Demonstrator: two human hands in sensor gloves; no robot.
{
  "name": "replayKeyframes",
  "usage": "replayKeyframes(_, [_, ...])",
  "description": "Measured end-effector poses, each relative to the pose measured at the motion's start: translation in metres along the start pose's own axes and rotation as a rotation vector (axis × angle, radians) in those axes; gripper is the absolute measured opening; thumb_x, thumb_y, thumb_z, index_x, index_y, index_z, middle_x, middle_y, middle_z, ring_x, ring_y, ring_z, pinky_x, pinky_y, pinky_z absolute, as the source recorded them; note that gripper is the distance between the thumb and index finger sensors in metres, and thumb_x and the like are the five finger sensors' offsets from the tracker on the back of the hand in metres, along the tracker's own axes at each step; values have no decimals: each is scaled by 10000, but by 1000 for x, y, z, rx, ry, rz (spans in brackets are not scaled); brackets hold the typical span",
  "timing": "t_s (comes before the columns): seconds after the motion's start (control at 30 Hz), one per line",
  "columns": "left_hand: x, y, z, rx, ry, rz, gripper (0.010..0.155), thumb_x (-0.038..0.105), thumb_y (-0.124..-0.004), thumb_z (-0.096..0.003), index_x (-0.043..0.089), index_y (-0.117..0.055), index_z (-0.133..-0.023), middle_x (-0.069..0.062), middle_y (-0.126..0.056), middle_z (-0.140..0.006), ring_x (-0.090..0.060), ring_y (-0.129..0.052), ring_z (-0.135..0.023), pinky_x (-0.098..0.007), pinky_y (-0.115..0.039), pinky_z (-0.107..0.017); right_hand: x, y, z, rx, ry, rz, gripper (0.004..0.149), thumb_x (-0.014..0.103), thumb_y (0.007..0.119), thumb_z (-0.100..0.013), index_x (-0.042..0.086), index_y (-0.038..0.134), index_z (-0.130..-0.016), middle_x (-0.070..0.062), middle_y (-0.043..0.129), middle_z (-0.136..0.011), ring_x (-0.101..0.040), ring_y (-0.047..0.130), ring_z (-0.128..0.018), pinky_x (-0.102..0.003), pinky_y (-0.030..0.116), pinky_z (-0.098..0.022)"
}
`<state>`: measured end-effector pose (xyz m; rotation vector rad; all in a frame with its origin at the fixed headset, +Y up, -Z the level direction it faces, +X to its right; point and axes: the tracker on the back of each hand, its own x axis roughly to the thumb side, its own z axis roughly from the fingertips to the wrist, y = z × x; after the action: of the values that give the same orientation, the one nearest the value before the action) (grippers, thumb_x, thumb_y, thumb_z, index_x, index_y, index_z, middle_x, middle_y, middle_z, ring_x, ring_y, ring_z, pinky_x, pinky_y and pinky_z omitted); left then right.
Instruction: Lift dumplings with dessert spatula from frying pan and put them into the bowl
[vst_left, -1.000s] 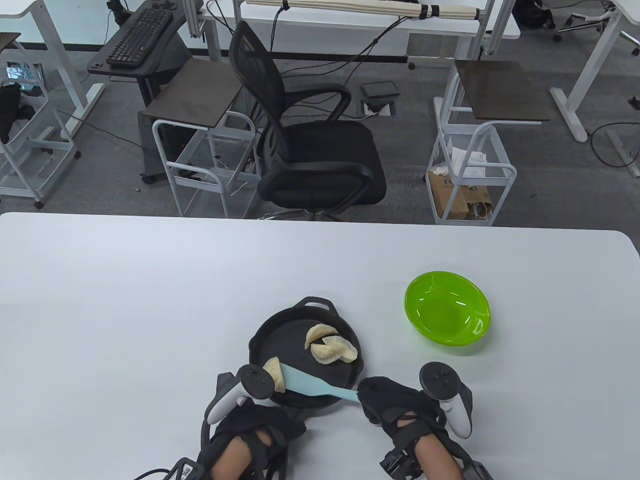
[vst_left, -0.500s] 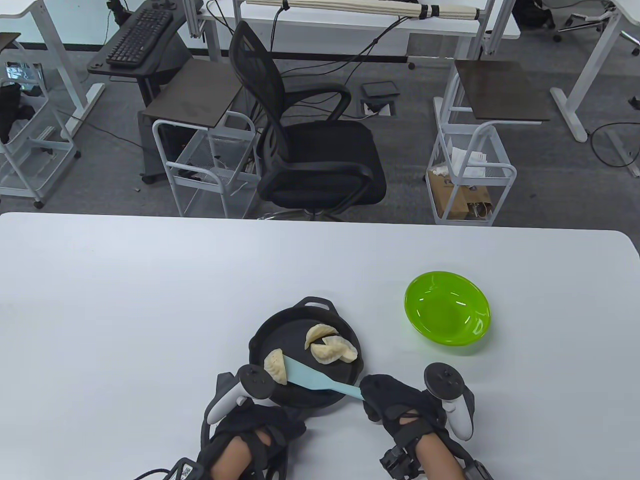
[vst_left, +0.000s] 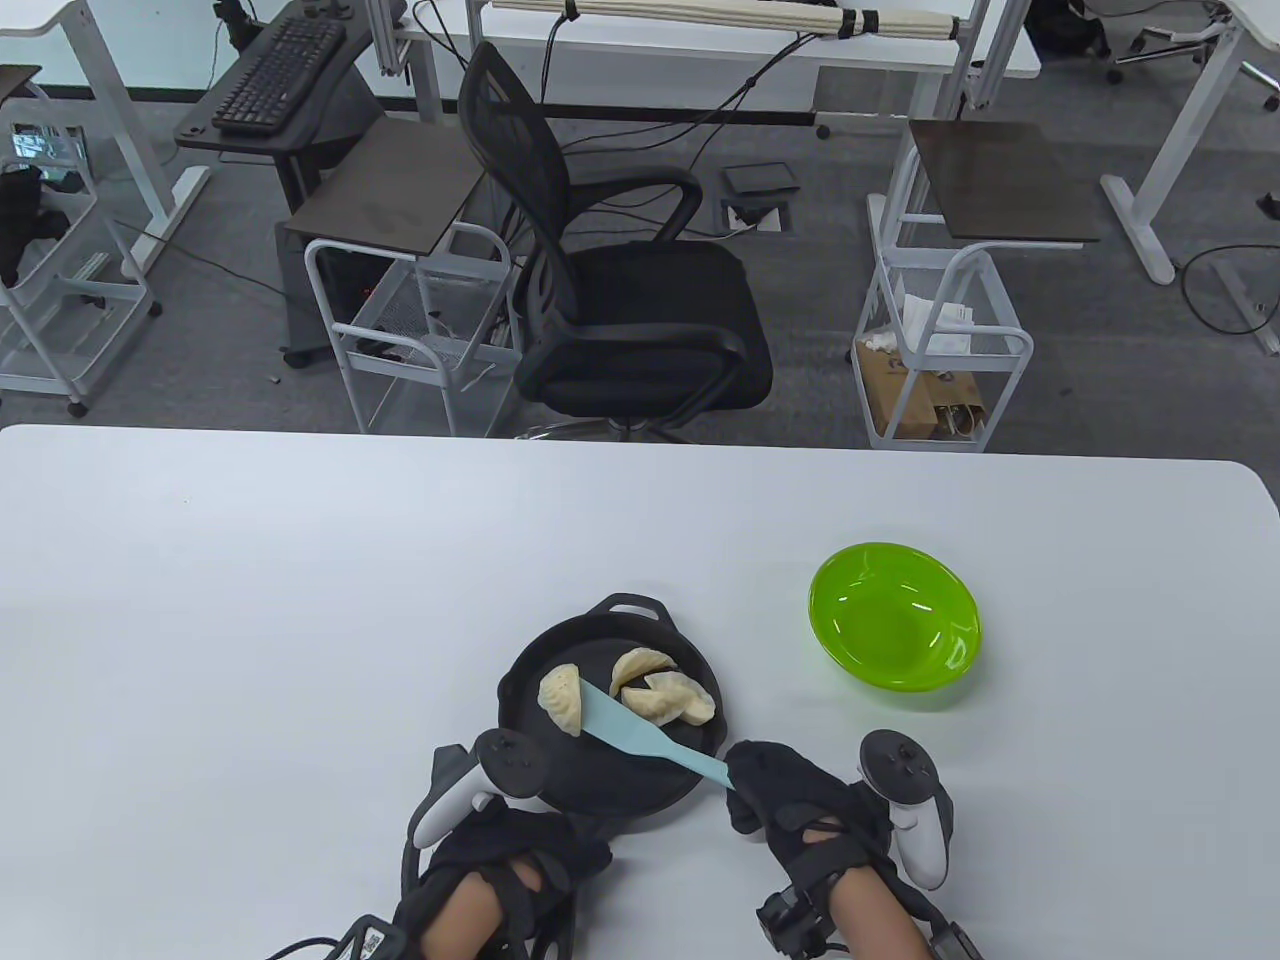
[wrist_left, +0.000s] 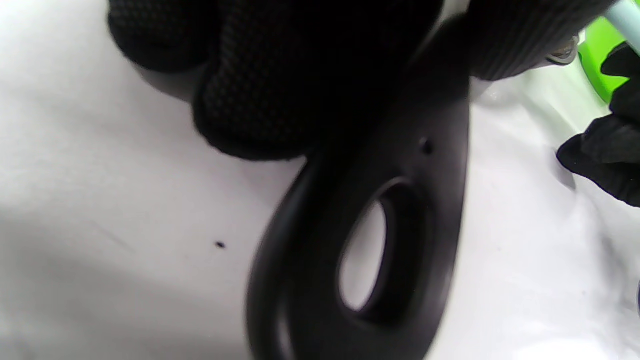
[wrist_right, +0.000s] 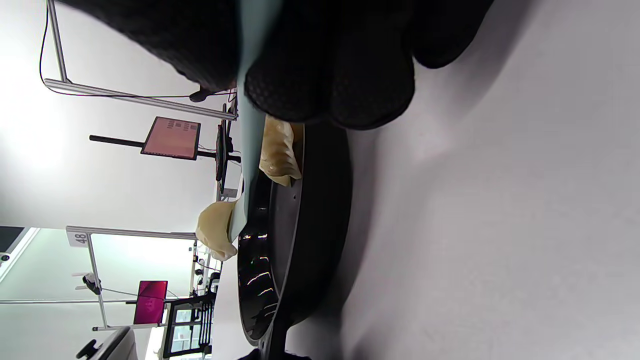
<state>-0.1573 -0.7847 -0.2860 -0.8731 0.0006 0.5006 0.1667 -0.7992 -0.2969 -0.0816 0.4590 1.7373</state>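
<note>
The near rim of the frying pan (vst_left: 610, 700) is hidden in the table view behind the left hand (vst_left: 500, 860) and its tracker, and the pan's long handle cannot be seen there at all. The left wrist view fills that gap: the black handle, with its hanging hole, runs out from under the gloved fingers (wrist_left: 250, 100), which curl round it, though the picture is blurred and too close to show the pan's bowl. The right hand (vst_left: 790, 810) sits just right of the pan; its fingers close on the end of the pale blue dessert spatula (vst_left: 640, 735), a grip the right wrist view shows only as black glove wrapped about a sliver of blue.

Three dumplings can be counted. One dumpling (vst_left: 562, 698) rests at the tip of the spatula blade over the left part of the pan; whether it is clear of the pan floor is hard to tell from above, while the sideways right wrist view shows it on the blade out past the rim. The other two dumplings (vst_left: 665, 690) lie touching in the pan's right half.

One green bowl (vst_left: 893, 628) stands on the white desk (vst_left: 300, 600), well to the right of the pan and holding nothing visible.
</note>
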Motion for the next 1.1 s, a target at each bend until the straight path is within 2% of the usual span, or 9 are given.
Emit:
replayKeyframes(0.37, [0,0,0,0,0,0,642,670,-753,-469,206,-709,-910,55,-1074,-551,-208,-1032,-397,-470,-773,-485,0,1,5,-27,0,-90,498,384,734,-602,115,615,-1003,-55,853,-827,-345,860,-720,-604,551,-725])
replayKeyframes(0.6, [0,0,0,0,0,0,643,671,-753,-468,207,-708,-910,60,-1073,-552,-207,-1032,-397,-470,-773,-484,-1,-1,11,-94,10,-165,505,383,723,-601,113,593,-1007,-54,842,-846,-343,862,-733,-601,558,-724])
replayKeyframes(1.1, [0,0,0,-4,-4,4,642,671,-753,-468,208,-709,-909,60,-1074,-551,-207,-1032,-397,-469,-773,-484,-6,-5,20,-178,44,-348,566,384,670,-606,139,423,-1052,-45,708,-948,-342,755,-830,-587,504,-749])
